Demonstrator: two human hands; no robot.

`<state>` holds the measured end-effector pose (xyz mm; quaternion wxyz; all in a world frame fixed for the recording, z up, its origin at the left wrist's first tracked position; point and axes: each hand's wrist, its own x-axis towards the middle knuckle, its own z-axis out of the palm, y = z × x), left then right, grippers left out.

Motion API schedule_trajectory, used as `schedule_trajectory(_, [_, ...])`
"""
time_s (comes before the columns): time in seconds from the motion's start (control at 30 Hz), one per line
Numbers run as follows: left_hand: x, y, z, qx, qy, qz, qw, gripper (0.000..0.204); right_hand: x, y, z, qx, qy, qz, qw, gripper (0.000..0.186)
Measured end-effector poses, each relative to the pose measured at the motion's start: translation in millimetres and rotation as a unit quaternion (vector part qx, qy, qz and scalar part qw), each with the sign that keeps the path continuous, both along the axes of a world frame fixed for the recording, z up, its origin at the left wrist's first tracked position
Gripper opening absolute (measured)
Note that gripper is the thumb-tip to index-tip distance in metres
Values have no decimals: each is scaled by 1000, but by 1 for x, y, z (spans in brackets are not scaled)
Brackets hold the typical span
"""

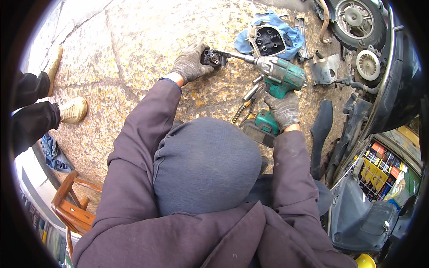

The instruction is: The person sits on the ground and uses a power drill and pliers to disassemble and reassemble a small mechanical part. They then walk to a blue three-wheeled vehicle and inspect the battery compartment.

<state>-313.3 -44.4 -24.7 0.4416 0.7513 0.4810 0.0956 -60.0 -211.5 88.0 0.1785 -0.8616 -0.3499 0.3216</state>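
My left hand (pixel 192 63), in a grey knit glove, grips a small dark metal engine part (pixel 213 58) above the stone ground. In my right hand (pixel 284 109), also gloved, is the handle of a green cordless impact wrench (pixel 281 73), held level with its nose to the left. A long silver socket (pixel 241 56) on its nose reaches the right side of the engine part; whether it sits on a bolt is too small to tell. Beneath the wrench lie a loose metal socket (pixel 249 94) and a thin yellow-and-black tool (pixel 240 112).
A dark cast engine cover (pixel 267 41) rests on a blue cloth (pixel 292 38) ahead. Right of it are a wheel (pixel 354 18), a white fan (pixel 368 64) and dark plastic panels (pixel 321 134). At left, another person's shoes (pixel 73 110) stand near a wooden stool (pixel 73 210).
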Motion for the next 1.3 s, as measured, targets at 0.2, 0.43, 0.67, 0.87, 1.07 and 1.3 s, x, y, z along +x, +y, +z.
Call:
schedule_trajectory(0.2, [-3,6,1,10,21,-25,999,58,3,39,49,-47,-185,168,967,40])
schedule_trajectory(0.43, [-4,10,5,14,22,-61,998,54,-36,125,123,-135,-280,380,871,35])
schedule_trajectory(0.67, [-5,7,0,48,-3,-49,998,46,-56,177,137,-231,-41,441,866,52])
schedule_trajectory(0.87, [-7,9,1,49,12,-63,997,45,-58,172,130,-184,-110,477,852,46])
schedule_trajectory(1.07, [1,3,1,36,19,-56,998,54,-70,162,135,-257,-42,341,903,40])
schedule_trajectory(1.3, [0,6,-4,26,4,89,996,37,-63,163,137,-159,-67,389,905,51])
